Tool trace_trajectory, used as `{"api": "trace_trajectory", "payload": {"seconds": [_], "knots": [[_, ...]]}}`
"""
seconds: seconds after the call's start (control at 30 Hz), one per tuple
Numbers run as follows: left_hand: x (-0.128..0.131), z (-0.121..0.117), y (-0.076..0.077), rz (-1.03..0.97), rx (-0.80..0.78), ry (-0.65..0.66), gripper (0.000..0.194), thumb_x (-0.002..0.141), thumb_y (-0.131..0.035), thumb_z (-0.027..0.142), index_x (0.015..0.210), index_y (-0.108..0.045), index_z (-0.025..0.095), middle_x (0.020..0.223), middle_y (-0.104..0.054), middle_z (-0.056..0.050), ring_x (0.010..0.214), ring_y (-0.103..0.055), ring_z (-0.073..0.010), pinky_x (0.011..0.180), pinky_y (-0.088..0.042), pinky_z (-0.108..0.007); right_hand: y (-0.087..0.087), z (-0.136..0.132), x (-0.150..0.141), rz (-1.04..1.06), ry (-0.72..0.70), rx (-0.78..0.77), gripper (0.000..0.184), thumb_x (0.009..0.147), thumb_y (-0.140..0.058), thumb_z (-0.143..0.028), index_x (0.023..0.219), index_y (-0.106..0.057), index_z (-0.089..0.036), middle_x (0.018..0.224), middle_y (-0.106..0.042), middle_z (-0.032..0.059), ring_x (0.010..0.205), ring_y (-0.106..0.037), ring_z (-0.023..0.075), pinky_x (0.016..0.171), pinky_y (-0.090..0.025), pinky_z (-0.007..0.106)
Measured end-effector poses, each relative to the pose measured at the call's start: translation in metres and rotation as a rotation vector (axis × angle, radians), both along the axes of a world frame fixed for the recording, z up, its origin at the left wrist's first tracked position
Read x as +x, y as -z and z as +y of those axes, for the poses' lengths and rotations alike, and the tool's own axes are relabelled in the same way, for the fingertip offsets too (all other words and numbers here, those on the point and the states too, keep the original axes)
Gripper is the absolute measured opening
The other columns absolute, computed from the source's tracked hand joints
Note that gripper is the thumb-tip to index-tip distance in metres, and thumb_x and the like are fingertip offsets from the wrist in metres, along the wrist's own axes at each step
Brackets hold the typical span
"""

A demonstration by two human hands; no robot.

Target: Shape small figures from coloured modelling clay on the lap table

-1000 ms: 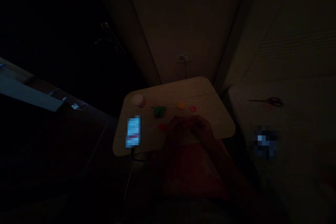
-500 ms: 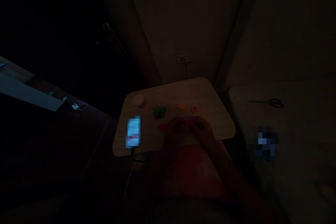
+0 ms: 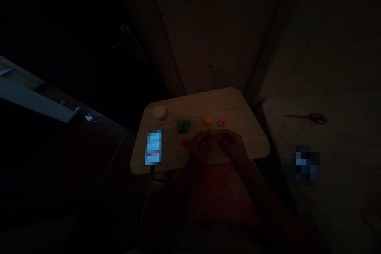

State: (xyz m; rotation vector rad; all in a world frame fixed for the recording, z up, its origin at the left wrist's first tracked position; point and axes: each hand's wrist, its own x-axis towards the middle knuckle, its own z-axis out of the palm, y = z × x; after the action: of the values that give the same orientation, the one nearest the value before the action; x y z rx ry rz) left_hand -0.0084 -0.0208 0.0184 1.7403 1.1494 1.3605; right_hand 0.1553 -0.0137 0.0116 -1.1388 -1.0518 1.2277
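Observation:
In dim light, a small bright red piece [image 3: 214, 137], of a material too dark to make out, sits between the fingertips of both hands over the table's near edge. My left hand [image 3: 200, 147] has its fingers curled in on the piece from the left. From the right, my right hand [image 3: 233, 143] pinches it with bent fingers. Another red lump [image 3: 186, 143] lies by the left hand's outer side. Beyond the hands are a yellow-orange rounded lump [image 3: 207, 120], a pink flower-like shape [image 3: 222, 123] and a green leafy-looking piece [image 3: 182, 126].
The small wooden table [image 3: 238, 103] has rounded corners. On its left are a lidded tub [image 3: 160, 112] and a lit phone [image 3: 153, 147] with a cable. Scissors [image 3: 309, 118] lie on a pale surface to the right. A wall socket [image 3: 213, 66] holds a plug.
The view has shifted slightly, so everything appears a little further right. Both hands stay together on the red piece, with only small finger movement.

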Motion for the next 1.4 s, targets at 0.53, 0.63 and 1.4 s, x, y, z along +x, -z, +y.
{"api": "trace_trajectory", "payload": {"seconds": [0.53,0.63,1.4], "knots": [[-0.077,-0.017,0.010,0.645,0.119,-0.240,0.019,0.098,-0.060,0.025,0.108,-0.075,0.021,0.111,-0.068,-0.011,0.104,-0.060,-0.0276,0.094,-0.052,-0.044,0.000,0.036,-0.014,-0.861,0.173,0.342,0.018,0.092,-0.065,-0.027,0.096,-0.082,-0.023,0.097,-0.071,0.0122,0.085,-0.066,0.0245,0.073,-0.050,0.035],[-0.072,-0.016,0.011,0.564,0.108,-0.250,0.020,0.100,-0.061,0.032,0.108,-0.075,0.022,0.111,-0.071,-0.010,0.106,-0.061,-0.0269,0.097,-0.052,-0.044,-0.002,0.031,-0.003,-0.761,0.257,0.432,0.029,0.096,-0.056,-0.027,0.117,-0.075,-0.019,0.103,-0.068,0.0131,0.088,-0.065,0.0250,0.080,-0.053,0.038],[-0.006,0.011,0.010,0.023,-0.306,0.108,0.037,0.098,-0.060,0.049,0.094,-0.079,0.017,0.093,-0.080,-0.007,0.083,-0.070,-0.0218,0.080,-0.056,-0.034,0.012,-0.010,0.003,-0.571,-0.067,0.572,0.021,0.098,-0.065,-0.028,0.115,-0.077,-0.025,0.102,-0.072,0.0090,0.092,-0.070,0.0236,0.083,-0.059,0.037]]}}
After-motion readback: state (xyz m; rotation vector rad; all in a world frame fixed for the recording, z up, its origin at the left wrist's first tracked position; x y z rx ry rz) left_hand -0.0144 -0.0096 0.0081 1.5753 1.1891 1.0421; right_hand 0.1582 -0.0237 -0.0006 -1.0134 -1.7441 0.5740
